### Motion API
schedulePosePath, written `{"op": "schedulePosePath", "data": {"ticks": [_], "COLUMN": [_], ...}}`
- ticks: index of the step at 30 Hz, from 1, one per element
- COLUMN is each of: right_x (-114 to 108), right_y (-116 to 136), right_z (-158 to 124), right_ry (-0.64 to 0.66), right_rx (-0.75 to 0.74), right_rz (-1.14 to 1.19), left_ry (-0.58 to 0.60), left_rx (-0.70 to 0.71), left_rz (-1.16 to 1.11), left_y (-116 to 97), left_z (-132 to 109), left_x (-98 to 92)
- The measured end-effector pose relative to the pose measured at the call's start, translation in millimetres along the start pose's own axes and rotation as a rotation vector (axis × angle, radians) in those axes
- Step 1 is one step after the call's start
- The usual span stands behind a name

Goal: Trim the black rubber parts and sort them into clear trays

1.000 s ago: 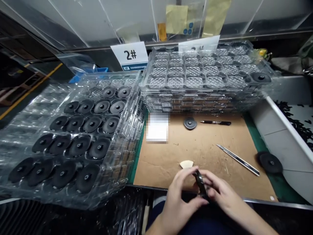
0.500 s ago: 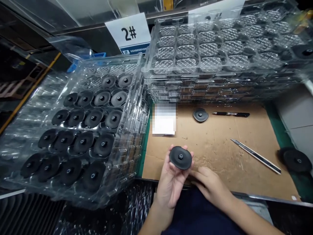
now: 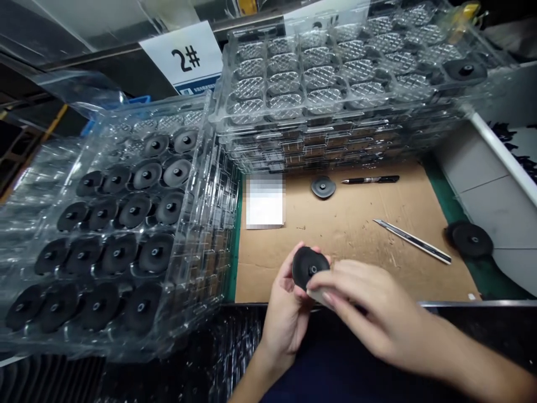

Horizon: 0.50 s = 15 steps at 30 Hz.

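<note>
Hands — left [image 3: 284,319] cups a black disc [image 3: 309,266], right [image 3: 369,302] seemingly touches it.

Floor: a dark floor [image 3: 25,109] with one yellow line [image 3: 54,123]
Wall: a clear plastic screen [image 3: 84,19] behind the bench
Bench: a metal edge [image 3: 474,303]
Light: rather dim

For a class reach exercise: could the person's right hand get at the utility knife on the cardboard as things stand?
Probably yes: nothing lies between the right hand and the utility knife, though that hand is on the black disc.
</note>
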State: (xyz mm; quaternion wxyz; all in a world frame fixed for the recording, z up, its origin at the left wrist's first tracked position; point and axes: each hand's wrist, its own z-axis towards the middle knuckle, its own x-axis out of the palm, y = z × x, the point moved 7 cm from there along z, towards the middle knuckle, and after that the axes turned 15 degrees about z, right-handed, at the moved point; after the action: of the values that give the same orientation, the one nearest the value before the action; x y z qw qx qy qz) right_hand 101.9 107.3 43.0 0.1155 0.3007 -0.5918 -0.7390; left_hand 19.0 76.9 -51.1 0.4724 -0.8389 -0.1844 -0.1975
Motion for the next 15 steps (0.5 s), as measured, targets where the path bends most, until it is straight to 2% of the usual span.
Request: {"op": "schedulePosePath", "data": {"ticks": [4, 6, 8, 10, 12, 13, 15], "right_x": [-16.0, -15.1, -14.4, -23.9, -35.8, -38.1, -32.9], "right_y": [12.3, 16.6, 12.6, 5.1, 5.6, 10.9, 26.4], "right_z": [-4.7, -16.3, -30.5, -41.3, -43.7, -40.9, -31.9], "right_ry": [-0.173, -0.110, -0.025, -0.080, -0.183, -0.200, -0.117], "right_rx": [-0.154, -0.204, -0.136, -0.006, 0.039, -0.012, -0.233], "right_rz": [-0.115, -0.071, -0.035, -0.116, -0.259, -0.317, -0.334], "left_ry": [0.049, 0.087, 0.111, 0.105, 0.096, 0.092, 0.079], "left_rx": [0.012, 0.024, 0.023, 0.015, 0.004, 0.000, 0.009], "left_rz": [0.025, 0.014, 0.008, 0.026, 0.075, 0.124, 0.261], "left_y": [-2.1, -6.2, -8.5, -7.7, -4.4, -2.9, -2.2], "left_z": [-4.5, -7.2, -10.3, -13.3, -16.2, -17.7, -20.5], "left_x": [11.8, 16.6, 18.7, 18.9, 20.7, 22.2, 24.8]}}
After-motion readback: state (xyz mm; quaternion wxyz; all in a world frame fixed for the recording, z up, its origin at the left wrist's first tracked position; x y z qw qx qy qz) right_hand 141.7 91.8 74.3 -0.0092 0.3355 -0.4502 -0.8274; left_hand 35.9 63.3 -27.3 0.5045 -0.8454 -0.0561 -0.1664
